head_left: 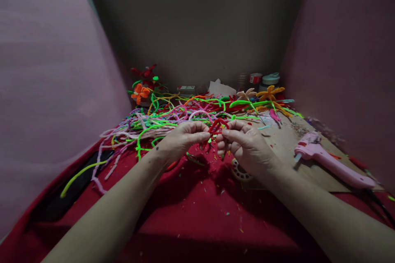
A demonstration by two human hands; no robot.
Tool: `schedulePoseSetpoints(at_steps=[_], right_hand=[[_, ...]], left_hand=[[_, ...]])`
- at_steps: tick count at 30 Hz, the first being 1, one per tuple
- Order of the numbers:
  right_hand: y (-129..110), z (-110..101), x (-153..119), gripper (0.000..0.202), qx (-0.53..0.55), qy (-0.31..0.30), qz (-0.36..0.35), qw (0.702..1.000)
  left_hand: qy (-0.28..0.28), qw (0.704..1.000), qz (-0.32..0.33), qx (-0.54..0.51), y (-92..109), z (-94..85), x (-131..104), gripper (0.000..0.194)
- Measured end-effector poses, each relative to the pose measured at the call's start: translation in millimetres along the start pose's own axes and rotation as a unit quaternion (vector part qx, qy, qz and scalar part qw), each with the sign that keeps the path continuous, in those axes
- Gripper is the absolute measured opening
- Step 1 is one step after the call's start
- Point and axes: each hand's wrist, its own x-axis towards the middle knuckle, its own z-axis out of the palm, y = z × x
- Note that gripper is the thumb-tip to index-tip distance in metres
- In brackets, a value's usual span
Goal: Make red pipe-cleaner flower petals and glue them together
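Note:
A looped piece of red pipe cleaner (219,122) is held up between my two hands, over the red cloth (197,213). My left hand (191,134) pinches its left side between thumb and fingers. On its right side my right hand (242,139) pinches it, with the lower fingers curled. Just behind the hands lies a tangled pile of pipe cleaners (166,119) in pink, green, purple and other colours. A tape roll (240,171) sits partly hidden under my right hand.
A pink glue gun (336,164) lies on a brown board (284,144) at the right. Orange fuzzy flowers (141,93) stand at the back left, a lidded jar (270,80) at the back right. A dark flat object (68,189) lies at the left edge.

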Motion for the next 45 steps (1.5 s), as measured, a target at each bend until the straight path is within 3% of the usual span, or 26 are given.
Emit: schedulePoseSetpoints(at_steps=[5,9,15,21,24,29,32,36,45], right_hand=[[3,3,-1,0.023,-0.062,0.04,-0.043,0.996],[2,5,-3,0.017,-0.178,0.057,-0.083,0.979],[6,-1,-5,0.011,-0.301,0.07,-0.121,0.943],[4,1,-4,0.011,-0.282,0.066,-0.089,0.953],[0,4,-4,0.012,-0.235,0.061,-0.047,0.969],[2,-1,1,0.012,-0.131,0.03,0.052,0.99],[4,-6,4,0.013,-0.108,0.02,0.079,0.991],[4,-7,5,0.012,-0.076,0.022,0.047,0.996],[8,-10,7,0.013,-0.063,0.003,0.039,0.997]], left_hand=[[0.009,1.0,0.0,-0.008,-1,3.3,0,0.012],[0.026,0.999,0.013,0.012,1,7.0,0,0.011],[0.1,0.984,0.062,0.137,0,17.1,0,0.008],[0.149,0.927,0.176,0.294,-4,22.0,1,0.004],[0.144,0.924,0.201,0.293,-4,21.7,-1,0.005],[0.133,0.949,0.173,0.228,1,20.1,-2,0.004],[0.119,0.968,0.124,0.186,4,20.4,-1,0.003],[0.108,0.984,0.05,0.136,3,22.6,-1,0.005],[0.082,0.993,0.027,0.077,5,23.8,-3,0.006]])
